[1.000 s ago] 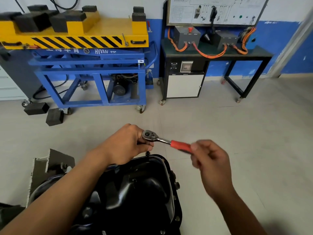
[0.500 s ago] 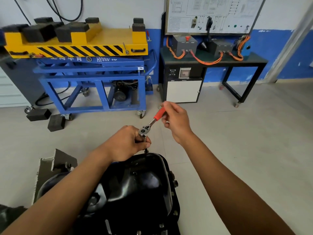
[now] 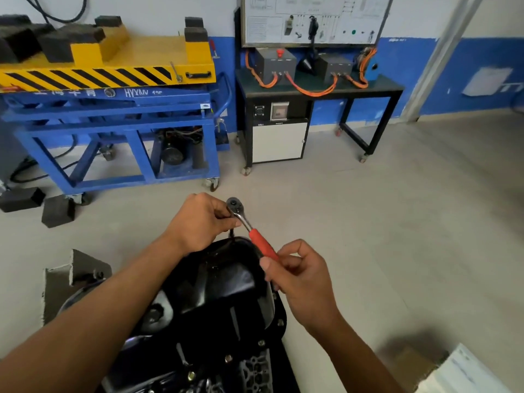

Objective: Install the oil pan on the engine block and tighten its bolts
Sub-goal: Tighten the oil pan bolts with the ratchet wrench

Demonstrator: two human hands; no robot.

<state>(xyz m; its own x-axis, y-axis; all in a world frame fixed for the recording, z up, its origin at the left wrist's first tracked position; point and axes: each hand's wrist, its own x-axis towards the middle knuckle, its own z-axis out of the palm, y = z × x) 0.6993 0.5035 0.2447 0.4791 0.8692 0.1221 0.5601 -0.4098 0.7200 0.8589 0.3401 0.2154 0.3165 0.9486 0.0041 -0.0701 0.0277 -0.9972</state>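
Now the ratchet [image 3: 247,225] has swung round, its red handle [image 3: 262,245] pointing back at the person instead of away: another stroke on the far-rim bolt, I'd judge. The right hand [image 3: 300,276] pinches the handle, the left hand [image 3: 198,219] grips the head [image 3: 234,204]. The pan [image 3: 226,279] sits on the block [image 3: 255,370].

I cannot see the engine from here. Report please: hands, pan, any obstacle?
Left hand holds ratchet by its head, at pan far edge; right hand grips red handle. Pan seated, flange bolts in. No obstacle seen.
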